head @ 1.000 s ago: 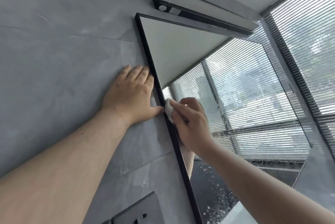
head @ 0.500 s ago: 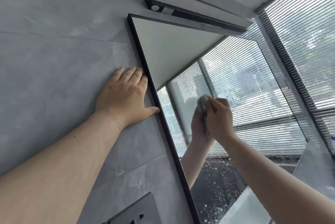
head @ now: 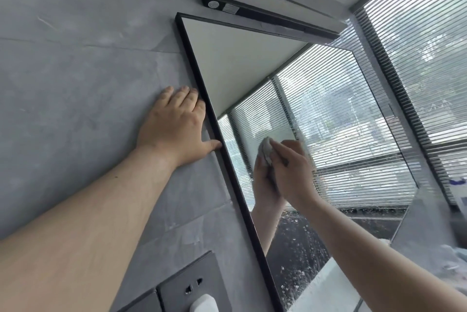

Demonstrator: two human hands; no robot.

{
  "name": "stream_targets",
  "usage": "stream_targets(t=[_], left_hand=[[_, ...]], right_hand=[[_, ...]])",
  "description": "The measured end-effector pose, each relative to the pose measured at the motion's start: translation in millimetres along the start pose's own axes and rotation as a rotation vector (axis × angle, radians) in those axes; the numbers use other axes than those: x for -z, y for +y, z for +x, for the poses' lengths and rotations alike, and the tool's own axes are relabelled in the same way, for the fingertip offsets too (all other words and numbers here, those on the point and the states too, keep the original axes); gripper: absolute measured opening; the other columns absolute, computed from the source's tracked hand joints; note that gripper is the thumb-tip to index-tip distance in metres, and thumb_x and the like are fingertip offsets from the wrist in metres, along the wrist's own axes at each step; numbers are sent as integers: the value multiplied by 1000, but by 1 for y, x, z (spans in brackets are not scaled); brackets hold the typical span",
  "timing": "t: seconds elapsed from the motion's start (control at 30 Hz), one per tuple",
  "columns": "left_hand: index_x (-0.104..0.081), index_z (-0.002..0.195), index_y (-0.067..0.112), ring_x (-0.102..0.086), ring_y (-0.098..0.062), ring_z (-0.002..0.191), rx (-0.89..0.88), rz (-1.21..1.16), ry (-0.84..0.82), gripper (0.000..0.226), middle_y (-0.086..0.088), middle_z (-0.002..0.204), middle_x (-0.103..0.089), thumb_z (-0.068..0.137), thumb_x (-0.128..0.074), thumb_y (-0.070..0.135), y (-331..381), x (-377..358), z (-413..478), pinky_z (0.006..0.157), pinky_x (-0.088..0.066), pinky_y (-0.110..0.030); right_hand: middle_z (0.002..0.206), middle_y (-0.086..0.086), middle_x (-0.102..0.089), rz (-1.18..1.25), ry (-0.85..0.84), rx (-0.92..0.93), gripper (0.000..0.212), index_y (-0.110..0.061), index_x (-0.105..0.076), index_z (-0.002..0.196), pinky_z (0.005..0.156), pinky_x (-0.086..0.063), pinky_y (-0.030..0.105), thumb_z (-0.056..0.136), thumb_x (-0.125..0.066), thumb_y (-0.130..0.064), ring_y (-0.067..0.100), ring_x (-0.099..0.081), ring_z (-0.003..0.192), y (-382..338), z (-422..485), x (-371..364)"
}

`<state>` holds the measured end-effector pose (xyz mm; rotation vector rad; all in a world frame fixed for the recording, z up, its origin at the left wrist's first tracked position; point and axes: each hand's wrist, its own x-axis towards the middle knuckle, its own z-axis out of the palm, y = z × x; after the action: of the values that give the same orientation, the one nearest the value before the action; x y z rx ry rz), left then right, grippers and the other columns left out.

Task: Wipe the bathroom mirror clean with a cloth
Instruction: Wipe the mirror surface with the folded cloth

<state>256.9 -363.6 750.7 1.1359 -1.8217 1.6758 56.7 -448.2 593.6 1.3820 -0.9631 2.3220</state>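
While the right grip is pinching the cloth against the mirror, wiping is seemingly under way. Droplets are clinging below the grip, so the next stroke is probably needing to go downward. Leftward, the left grip is lying flat and open, touching the black frame; rightward, open glass is stretching away.

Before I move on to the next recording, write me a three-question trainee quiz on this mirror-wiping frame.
1. True or false: the left hand lies flat on the mirror.
2. Which hand presses the cloth against the glass? A) left B) right C) both
3. Fill in: water droplets speckle the mirror's ____ part.
Key: 1 false, it lies on the grey wall. 2 B, the right hand holds it in curled fingers. 3 lower.
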Motion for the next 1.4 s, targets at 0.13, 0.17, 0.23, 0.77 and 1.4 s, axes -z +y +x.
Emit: stream_targets(t=[0.13,0.17,0.23,0.77,1.4], left_hand=[[-38,148,9,-23,-26,149,-3,-16,25,100,-12,158,-32,78,-44,80,3,-2,-6,123,-10,-44],[-40,147,9,-25,-26,148,-5,-32,33,97,-12,157,-34,79,-47,77,4,-2,-8,123,-11,-43],[-44,144,9,-28,-26,147,-4,-60,43,92,-12,155,-38,79,-52,73,6,-2,-10,122,-12,-43],[-42,145,9,-25,-27,148,9,-94,38,86,-12,157,-35,82,-57,66,13,-6,-16,123,-8,-45],[-41,146,9,-23,-28,148,7,-110,20,85,-13,158,-33,84,-53,66,13,-5,-17,123,-9,-46]], right_hand=[[101,-19,-56,-15,-105,104,22,-24,-76,111,91,-48,46,93,-67,-15,14,-55,99,-16,-26,10],[102,-21,-55,-15,-125,128,22,-24,-76,110,89,-49,45,91,-66,-17,15,-55,99,-18,-31,13],[105,-28,-51,-18,-169,172,26,-24,-77,108,85,-50,43,90,-58,-28,17,-54,99,-21,-44,19],[112,-1,-62,-160,-267,215,35,-26,-74,118,85,-41,37,93,-58,-7,25,-50,106,-60,5,0],[113,-1,-61,-221,-304,365,34,-21,-71,122,78,-52,39,92,-55,-13,21,-52,101,-32,-63,23]])
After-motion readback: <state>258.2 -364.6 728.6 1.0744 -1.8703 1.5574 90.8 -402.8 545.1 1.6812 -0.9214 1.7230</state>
